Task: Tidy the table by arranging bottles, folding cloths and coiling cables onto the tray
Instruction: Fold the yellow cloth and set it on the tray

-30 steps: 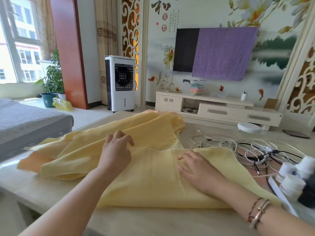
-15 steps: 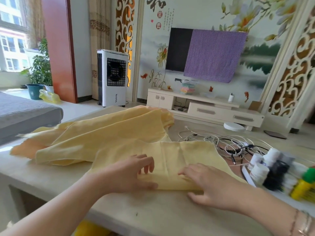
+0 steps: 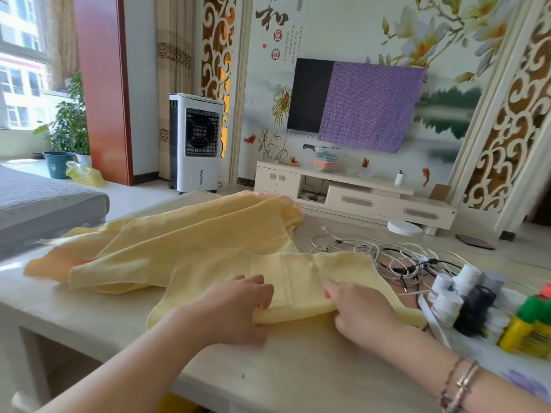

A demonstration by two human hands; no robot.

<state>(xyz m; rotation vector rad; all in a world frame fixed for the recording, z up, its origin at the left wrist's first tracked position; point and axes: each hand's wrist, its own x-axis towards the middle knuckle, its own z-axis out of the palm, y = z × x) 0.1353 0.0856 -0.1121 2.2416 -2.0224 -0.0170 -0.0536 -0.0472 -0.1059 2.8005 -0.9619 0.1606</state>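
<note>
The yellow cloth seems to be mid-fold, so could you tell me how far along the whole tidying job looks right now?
Done: several bottles already stand grouped on the tray at the right. In hand: the left hand and right hand both grip the near folded edge of the yellow cloth, whose far part lies spread out and unfolded. Left: the cables lie in a loose tangle on the table, uncoiled.

The yellow cloth looked like soft matt woven fabric with a slightly rough weave, the desk was smooth pale stone-like stuff with a faint sheen, the cables had glossy plastic sheathing, and the bottles looked like shiny plastic.
</note>
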